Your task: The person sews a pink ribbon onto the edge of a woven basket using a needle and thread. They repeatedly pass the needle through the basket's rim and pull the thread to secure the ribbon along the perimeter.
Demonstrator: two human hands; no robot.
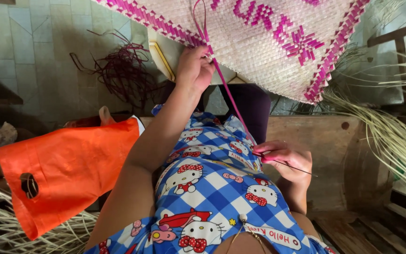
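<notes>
The woven mat [278, 42], pale with magenta pattern bands, is propped at the far side of the scene, its lower left edge tilted toward the person. The left hand [194, 69] is clenched on that edge, where a magenta strip [231, 101] passes into the weave. From this point the strip runs as one taut line, long axis diagonal, down and to the right toward the near side. Its free end is pinched between the fingers of the right hand [285, 160], held close above the lap; a thin dark sliver also projects right from this hand. The left hand is nearer the mat, the right nearer the body. An orange bag [66, 174] lies left, loose pale straw [391, 136] right.
</notes>
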